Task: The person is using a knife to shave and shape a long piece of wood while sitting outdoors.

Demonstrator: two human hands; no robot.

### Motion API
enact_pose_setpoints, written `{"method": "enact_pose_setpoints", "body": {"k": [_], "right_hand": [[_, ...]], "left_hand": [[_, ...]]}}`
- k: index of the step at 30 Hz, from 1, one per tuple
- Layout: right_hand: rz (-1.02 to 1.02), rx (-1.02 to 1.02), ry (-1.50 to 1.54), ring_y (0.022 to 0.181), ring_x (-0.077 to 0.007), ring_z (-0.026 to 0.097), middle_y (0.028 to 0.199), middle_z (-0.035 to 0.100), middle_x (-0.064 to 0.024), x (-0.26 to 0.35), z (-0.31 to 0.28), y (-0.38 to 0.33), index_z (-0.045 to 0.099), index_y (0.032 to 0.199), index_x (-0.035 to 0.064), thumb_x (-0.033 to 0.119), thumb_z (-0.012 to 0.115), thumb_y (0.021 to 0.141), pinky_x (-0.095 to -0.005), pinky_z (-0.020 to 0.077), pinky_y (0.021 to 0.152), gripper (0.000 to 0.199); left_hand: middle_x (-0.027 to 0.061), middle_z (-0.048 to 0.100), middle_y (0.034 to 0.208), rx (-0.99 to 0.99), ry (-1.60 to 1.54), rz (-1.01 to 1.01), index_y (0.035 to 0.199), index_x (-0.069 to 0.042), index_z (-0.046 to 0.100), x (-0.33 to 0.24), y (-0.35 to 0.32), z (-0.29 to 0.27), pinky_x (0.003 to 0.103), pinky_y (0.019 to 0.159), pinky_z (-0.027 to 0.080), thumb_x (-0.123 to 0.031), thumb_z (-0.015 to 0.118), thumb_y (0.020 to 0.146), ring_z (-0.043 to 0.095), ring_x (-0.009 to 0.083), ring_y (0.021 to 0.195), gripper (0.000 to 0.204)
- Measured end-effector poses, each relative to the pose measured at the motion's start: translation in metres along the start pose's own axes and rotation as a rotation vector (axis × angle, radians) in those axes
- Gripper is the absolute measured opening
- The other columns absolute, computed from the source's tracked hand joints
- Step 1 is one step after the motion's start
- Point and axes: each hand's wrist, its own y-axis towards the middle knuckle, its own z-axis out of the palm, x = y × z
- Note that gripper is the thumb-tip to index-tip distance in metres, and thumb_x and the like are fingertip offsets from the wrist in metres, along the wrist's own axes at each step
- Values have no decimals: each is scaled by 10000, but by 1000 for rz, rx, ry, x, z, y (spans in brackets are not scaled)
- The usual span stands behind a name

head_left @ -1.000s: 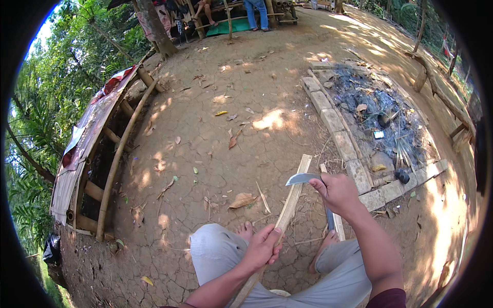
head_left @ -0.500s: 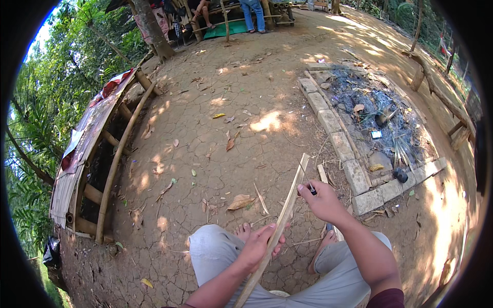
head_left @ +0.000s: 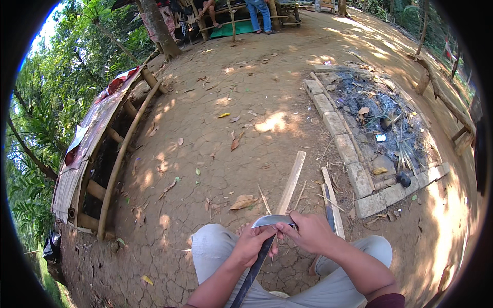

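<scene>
My left hand (head_left: 252,245) is closed around a long, flat strip that looks like split bamboo (head_left: 291,182). Its far part shows a pale face, while the part running back over my lap looks dark. In my right hand (head_left: 314,233) is a knife, gripped by its handle. The curved, shiny knife blade (head_left: 269,220) lies across the strip, just ahead of my left fingers. Both hands nearly meet there, above the gap between my bent knees. Most of the knife's handle is hidden by my right fingers.
Beside my right foot lies another strip (head_left: 334,205), with thin slivers around it. Right of that is a fire pit edged with blocks (head_left: 347,149), holding ash. A low bamboo bench (head_left: 84,149) stands left. Two people's legs (head_left: 258,15) show at the far shelter.
My right hand has come back from the strip's far end to my left hand, bringing the knife across the strip. The strip has turned, so its broad pale face shows ahead.
</scene>
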Motion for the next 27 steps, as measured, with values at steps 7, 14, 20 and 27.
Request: {"method": "enact_pose_setpoints", "body": {"k": [7,14,20,27], "right_hand": [[-25,-80,104,701,-433,650,735,647,-214,-1,20,-17,514,946,25,501,452,1001,-512,490,608,483],[-46,-114,102,698,-456,639,730,645,-228,-1,19,-15,507,947,26,432,452,1022,-531,482,590,416],[-18,-53,91,710,-449,645,735,651,-227,2,15,-15,521,964,42,400,493,1008,-538,480,595,361],[-115,-207,51,668,-419,652,717,666,-178,-9,28,-15,528,971,49,398,491,1008,-508,487,558,353]], "left_hand": [[110,636,868,28,-13,62,1221,-53,457,0,-2,8,264,449,509,-98,556,994,649,172,582,252],[99,611,824,11,-18,51,1130,-39,525,2,-1,8,245,458,438,-167,523,1013,570,144,586,174],[98,601,832,82,-26,52,1078,-2,549,4,-2,2,244,463,436,-199,488,1030,584,160,599,211],[72,575,873,89,1,37,1184,-68,464,-5,-10,13,230,416,384,-160,439,1050,516,120,525,165]]}}
